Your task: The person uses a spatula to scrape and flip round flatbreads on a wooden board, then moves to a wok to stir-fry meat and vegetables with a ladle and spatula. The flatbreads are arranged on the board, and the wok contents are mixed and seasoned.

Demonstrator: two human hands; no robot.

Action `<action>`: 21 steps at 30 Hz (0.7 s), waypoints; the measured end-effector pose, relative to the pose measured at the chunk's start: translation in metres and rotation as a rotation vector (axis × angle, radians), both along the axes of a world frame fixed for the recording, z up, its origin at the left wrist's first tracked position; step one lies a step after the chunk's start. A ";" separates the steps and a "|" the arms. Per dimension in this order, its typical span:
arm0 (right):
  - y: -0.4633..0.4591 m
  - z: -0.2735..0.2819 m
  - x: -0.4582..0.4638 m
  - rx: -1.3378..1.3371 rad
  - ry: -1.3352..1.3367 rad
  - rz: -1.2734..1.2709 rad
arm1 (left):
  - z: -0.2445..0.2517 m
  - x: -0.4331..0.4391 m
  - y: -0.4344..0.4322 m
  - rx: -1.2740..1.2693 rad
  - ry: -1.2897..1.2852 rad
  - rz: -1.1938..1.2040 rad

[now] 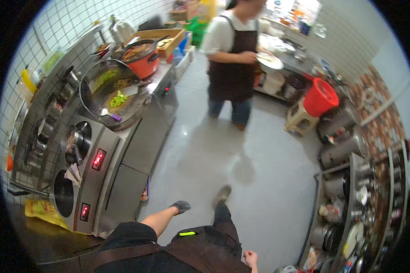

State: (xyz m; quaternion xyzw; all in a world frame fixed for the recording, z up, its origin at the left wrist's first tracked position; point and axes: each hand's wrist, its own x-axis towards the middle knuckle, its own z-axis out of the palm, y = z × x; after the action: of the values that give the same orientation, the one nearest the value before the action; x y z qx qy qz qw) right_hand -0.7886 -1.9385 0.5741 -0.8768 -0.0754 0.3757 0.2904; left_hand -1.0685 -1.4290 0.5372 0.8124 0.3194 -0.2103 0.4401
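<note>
My right hand (250,258) hangs at my side near the bottom edge, its fingers curled, beside my dark apron (205,249). My left hand is out of view. On the left, a large wok (89,85) holds chopped green vegetables (118,99), with a metal spatula and a purple-handled utensil (112,116) in it. Behind the wok stands a red pot (145,65) of food with a ladle in it. Nearer me, a small pan (78,141) sits on a double induction cooker (94,184) with lit red displays.
A person in a dark apron (235,68) stands ahead, holding a white plate (270,62). To the right are a red bucket (319,99) on a beige stool (300,119) and metal shelves (350,191) of cookware. Grey floor (225,157) runs between the counters.
</note>
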 end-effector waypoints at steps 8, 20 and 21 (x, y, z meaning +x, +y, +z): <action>0.349 -0.025 0.196 -0.179 -0.133 0.308 | 0.027 0.056 0.148 -0.025 0.089 0.211; 1.054 0.059 0.250 0.581 0.036 0.959 | 0.051 0.161 0.451 0.140 0.022 0.813; 1.071 0.053 0.265 0.490 0.010 0.960 | 0.053 0.180 0.493 0.135 -0.009 0.750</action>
State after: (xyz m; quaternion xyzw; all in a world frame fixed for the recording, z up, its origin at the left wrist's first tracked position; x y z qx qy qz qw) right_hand -0.5238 -0.8673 0.6271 -0.6483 -0.5520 0.4418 0.2825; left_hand -0.8884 -0.9359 0.5897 0.6669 0.6060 -0.0097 0.4335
